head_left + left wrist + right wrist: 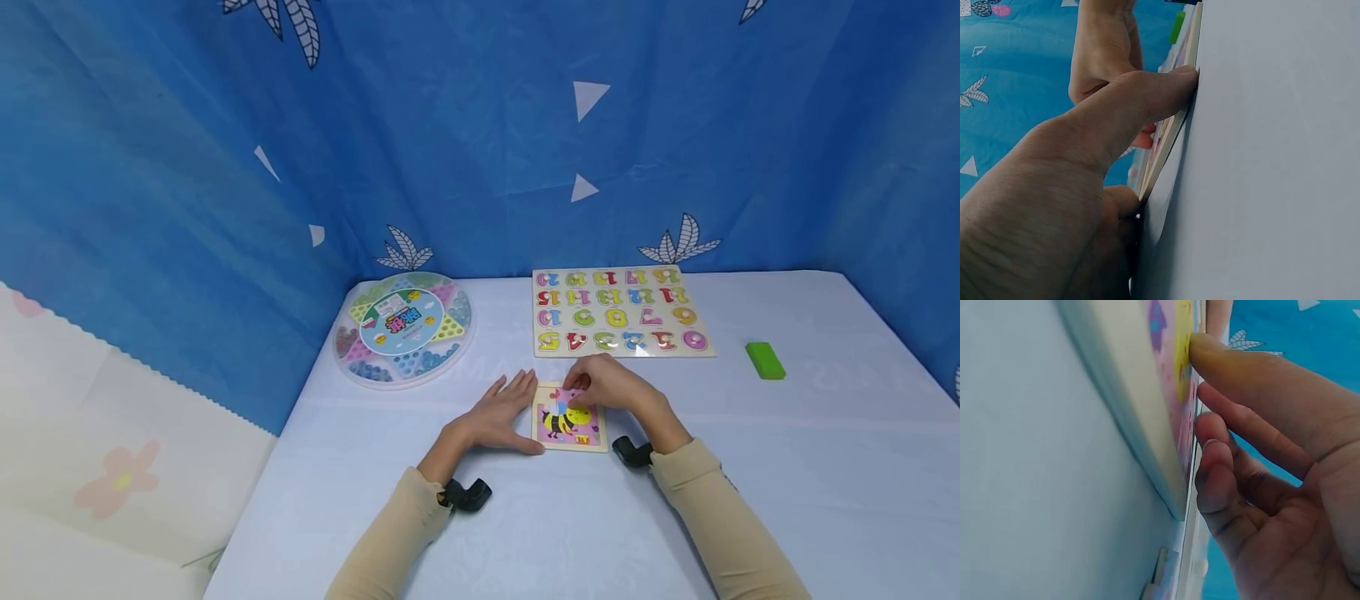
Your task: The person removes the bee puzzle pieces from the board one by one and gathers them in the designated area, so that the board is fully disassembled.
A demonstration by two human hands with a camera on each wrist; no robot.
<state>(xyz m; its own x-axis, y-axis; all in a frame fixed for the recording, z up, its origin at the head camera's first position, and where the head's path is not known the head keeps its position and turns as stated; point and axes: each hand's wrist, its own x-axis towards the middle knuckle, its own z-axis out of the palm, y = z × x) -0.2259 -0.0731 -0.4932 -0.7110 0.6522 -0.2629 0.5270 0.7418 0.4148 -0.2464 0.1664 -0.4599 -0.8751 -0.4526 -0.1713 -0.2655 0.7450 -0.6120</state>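
Observation:
A small square wooden bee puzzle (568, 439) lies flat on the table, its bee picture yellow and black on pink. My left hand (501, 415) is spread at its left side, thumb by the lower left corner; in the left wrist view, that hand's thumb (1166, 94) touches the frame edge. My right hand (609, 383) is over the puzzle's upper part, fingers bent downward. The right wrist view shows the right hand (1272, 450) with thumb and fingertips against the picture side (1169, 394); whether a piece lies between them cannot be told.
Behind the puzzle lies a number board (615, 317) with colourful numerals. A round game box (402, 327) is at the back left, and a green block (766, 361) at the right. Blue patterned cloth (480, 142) hangs behind the white-covered table (555, 533).

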